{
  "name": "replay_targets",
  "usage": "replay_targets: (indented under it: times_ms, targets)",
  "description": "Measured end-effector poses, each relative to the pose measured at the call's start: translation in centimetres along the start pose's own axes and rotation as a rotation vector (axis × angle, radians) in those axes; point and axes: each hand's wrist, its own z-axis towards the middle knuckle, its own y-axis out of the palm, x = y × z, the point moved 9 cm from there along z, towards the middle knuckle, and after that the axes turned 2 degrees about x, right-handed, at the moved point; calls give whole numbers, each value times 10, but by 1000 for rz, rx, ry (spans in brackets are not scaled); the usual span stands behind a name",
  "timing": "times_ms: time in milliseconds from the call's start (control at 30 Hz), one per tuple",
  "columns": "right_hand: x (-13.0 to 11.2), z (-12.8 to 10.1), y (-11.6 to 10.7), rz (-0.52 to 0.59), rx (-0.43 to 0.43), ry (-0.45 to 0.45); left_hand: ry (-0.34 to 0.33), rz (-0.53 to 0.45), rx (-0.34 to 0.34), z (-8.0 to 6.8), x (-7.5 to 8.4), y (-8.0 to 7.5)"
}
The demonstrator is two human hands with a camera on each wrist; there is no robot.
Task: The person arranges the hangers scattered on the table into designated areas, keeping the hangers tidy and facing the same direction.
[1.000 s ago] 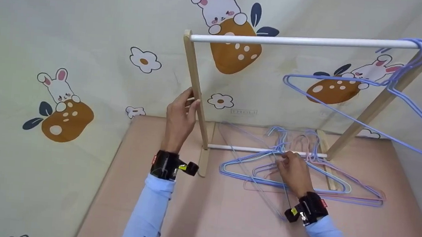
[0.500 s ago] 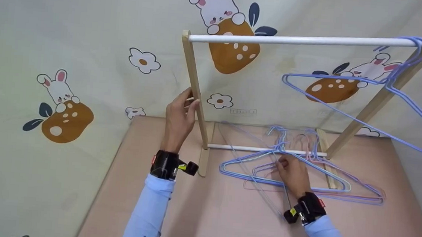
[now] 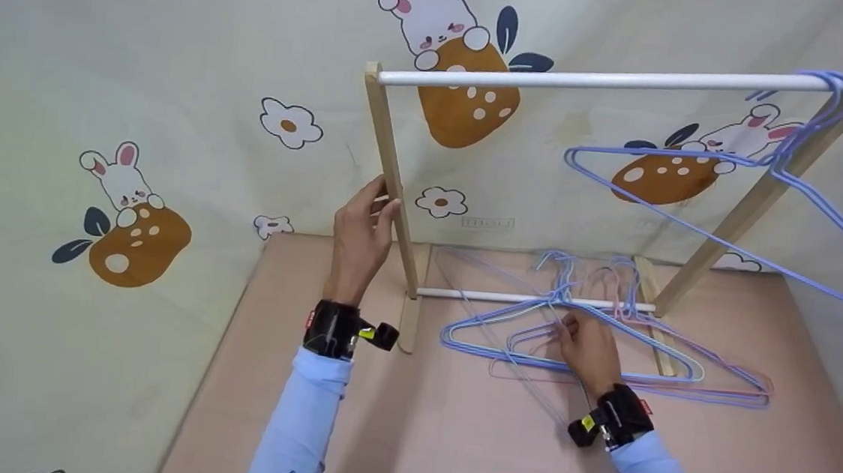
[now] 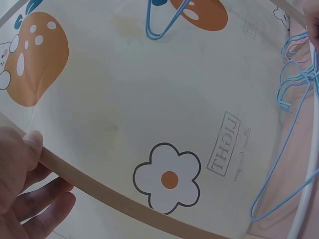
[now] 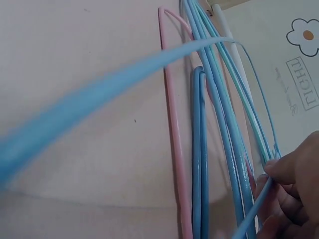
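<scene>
My left hand (image 3: pixel 363 236) holds the left wooden post (image 3: pixel 385 143) of a clothes rack, thumb on one side and fingers on the other. Low over the table, my right hand (image 3: pixel 594 352) pinches a thin blue clothes hanger (image 5: pixel 119 79) near its hook end, which the fingers partly hide. That hanger slants toward me across a pile of blue hangers (image 5: pixel 227 124) and a pink hanger (image 5: pixel 174 124). The pile lies against the rack's white lower bar (image 3: pixel 462 295), hooks pointing toward the wall.
Blue hangers (image 3: pixel 668 156) hang at the right end of the white top rail (image 3: pixel 592 79), beside the right wooden post (image 3: pixel 754 210). A patterned wall covering (image 3: pixel 283 180) stands close behind the rack. The tabletop (image 3: pixel 465 450) is pinkish.
My right hand has shifted very slightly, and the hanger in it has tilted a little. My left hand stays on the post.
</scene>
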Motion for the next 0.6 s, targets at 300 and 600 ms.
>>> replay_targets:
  times_ms: [300,600]
  targets:
    - [-1,-3,-14,1,40,9,14,-17,12,-1,1,-1]
    - [-2,-4,-27,40,79,-35,15,-27,9,-1,1,0]
